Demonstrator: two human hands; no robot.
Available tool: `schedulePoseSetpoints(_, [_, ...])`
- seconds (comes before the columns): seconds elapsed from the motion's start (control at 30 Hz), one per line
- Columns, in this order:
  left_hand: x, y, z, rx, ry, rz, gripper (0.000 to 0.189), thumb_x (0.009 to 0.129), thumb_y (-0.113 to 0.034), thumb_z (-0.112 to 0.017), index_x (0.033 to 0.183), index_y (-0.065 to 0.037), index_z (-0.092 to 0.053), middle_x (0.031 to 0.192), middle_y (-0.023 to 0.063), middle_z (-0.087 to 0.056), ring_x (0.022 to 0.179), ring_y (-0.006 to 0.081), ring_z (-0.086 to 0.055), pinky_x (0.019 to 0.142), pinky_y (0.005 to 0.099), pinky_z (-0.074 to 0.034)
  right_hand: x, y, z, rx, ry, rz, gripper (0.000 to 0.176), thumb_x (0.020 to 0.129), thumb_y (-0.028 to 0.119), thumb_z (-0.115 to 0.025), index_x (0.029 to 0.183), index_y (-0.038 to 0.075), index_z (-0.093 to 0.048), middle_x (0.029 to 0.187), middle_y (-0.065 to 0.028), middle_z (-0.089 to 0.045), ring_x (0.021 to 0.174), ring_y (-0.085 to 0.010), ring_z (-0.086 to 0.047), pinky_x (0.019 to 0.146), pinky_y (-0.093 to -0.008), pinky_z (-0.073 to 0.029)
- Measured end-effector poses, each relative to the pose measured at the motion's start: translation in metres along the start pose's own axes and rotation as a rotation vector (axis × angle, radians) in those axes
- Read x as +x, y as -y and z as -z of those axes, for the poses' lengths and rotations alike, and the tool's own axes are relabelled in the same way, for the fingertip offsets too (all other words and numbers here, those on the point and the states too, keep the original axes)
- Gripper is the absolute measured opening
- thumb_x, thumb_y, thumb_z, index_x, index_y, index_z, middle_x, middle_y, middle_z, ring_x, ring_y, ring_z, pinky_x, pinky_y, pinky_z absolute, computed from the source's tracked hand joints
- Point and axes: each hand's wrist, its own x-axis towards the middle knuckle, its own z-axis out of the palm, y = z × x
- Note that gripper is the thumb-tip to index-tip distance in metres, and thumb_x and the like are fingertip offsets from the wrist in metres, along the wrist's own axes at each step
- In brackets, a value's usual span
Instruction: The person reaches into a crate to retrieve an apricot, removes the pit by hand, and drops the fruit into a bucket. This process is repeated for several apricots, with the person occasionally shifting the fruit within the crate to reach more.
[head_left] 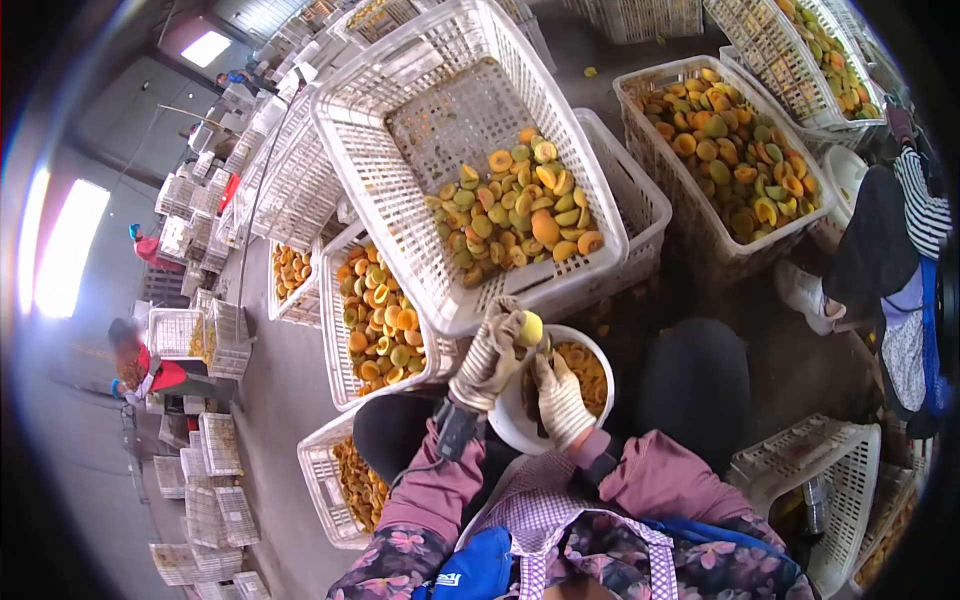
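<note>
Over a white bucket point(603, 362), my two gloved hands are close together. My left hand point(485, 357) has its fingers wrapped round a yellow-green fruit point(530, 328). My right hand point(560, 398) is closed beside it on a small dark tool point(544, 347), whose shape is mostly hidden. Orange-brown pieces point(582, 370) lie in the bucket. Just beyond my hands a large white crate point(465, 320) stands tilted, with halved and whole fruit point(520, 208) gathered at its near right part.
Crates of halved fruit stand at the left point(335, 330) and right point(675, 170). A crate of brown pieces point(322, 470) is beside my left leg. A seated person point(875, 240) is at the right. A person in red point(160, 372) stands farther off at the left, near stacked crates point(215, 440).
</note>
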Motion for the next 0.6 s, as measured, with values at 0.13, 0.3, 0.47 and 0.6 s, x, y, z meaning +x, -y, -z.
schedulePoseSetpoints(0.13, [-0.046, 0.016, -0.023, 0.735, -0.254, -0.471, 0.027, 0.097, -0.026, -0.039, 0.113, -0.006, -0.050, 0.104, 0.0063, -0.056, 0.100, 0.0178, -0.054, 0.085, 0.0298, -0.045, -0.008, -0.001, -0.004, 0.159, 0.065, -0.023, 0.033, 0.093, 0.028, -0.048, 0.114, 0.002, -0.050, 0.089, -0.0051, -0.059, 0.079, -0.0142, -0.053, 0.069, -0.0281, -0.045])
schedulePoseSetpoints(0.3, [-0.062, 0.025, -0.019, -0.402, -0.293, -0.111, 0.031, 0.097, -0.027, -0.039, 0.114, -0.003, -0.049, 0.106, 0.0086, -0.056, 0.100, 0.0182, -0.054, 0.090, 0.0304, -0.043, -0.023, 0.000, -0.004, -0.500, 0.147, 0.161, 0.041, 0.089, 0.031, -0.048, 0.116, 0.001, -0.048, 0.089, -0.0283, -0.060, 0.086, -0.0415, -0.058, 0.072, -0.0433, -0.046])
schedulePoseSetpoints(0.47, [-0.070, 0.027, -0.025, 0.282, -0.278, -0.363, 0.017, 0.091, -0.015, -0.045, 0.104, -0.004, -0.049, 0.093, 0.0061, -0.054, 0.090, 0.0163, -0.054, 0.081, 0.0288, -0.045, -0.033, 0.000, -0.004, -0.188, 0.234, 0.023, 0.037, 0.088, 0.027, -0.050, 0.115, 0.001, -0.049, 0.096, -0.0254, -0.059, 0.091, -0.0423, -0.055, 0.074, -0.0421, -0.046])
schedulePoseSetpoints(0.6, [-0.073, 0.019, -0.019, 0.692, -0.308, -0.444, 0.016, 0.081, -0.017, -0.052, 0.092, -0.005, -0.053, 0.086, 0.0079, -0.054, 0.078, 0.0189, -0.053, 0.071, 0.0289, -0.045, -0.042, 0.014, -0.002, -0.312, 0.249, 0.004, 0.029, 0.094, 0.018, -0.040, 0.109, -0.003, -0.055, 0.100, -0.0161, -0.061, 0.088, -0.0249, -0.057, 0.081, -0.0338, -0.045])
